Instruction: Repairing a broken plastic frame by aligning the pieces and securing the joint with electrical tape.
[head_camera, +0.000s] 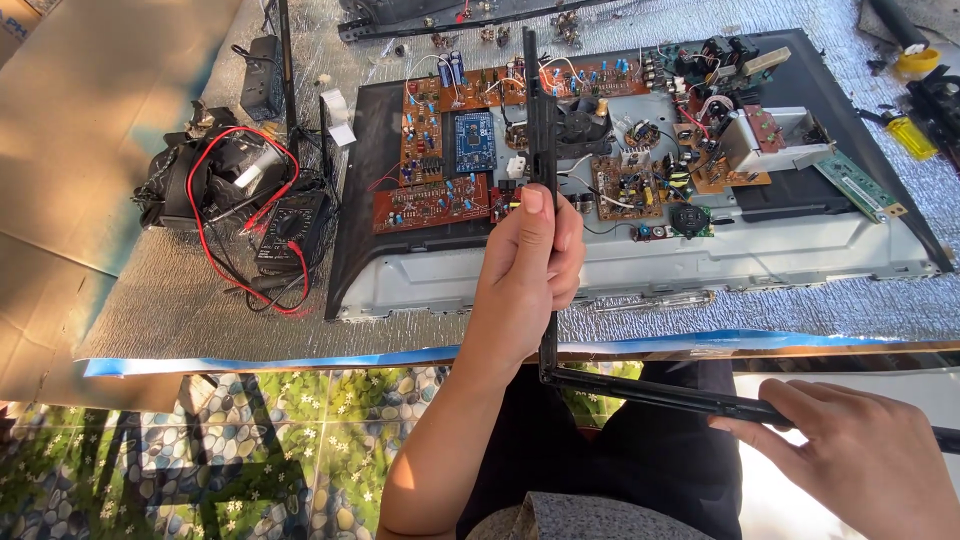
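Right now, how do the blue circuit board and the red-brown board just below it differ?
The blue circuit board is small, nearly square and stands taller than wide; the red-brown board is a long strip lying crosswise, slightly tilted. The blue board's face looks flat and dark-patterned, while the red-brown board carries many small raised parts. The blue board sits farther from the left hand than the red-brown board. Both rest on the open grey metal chassis.
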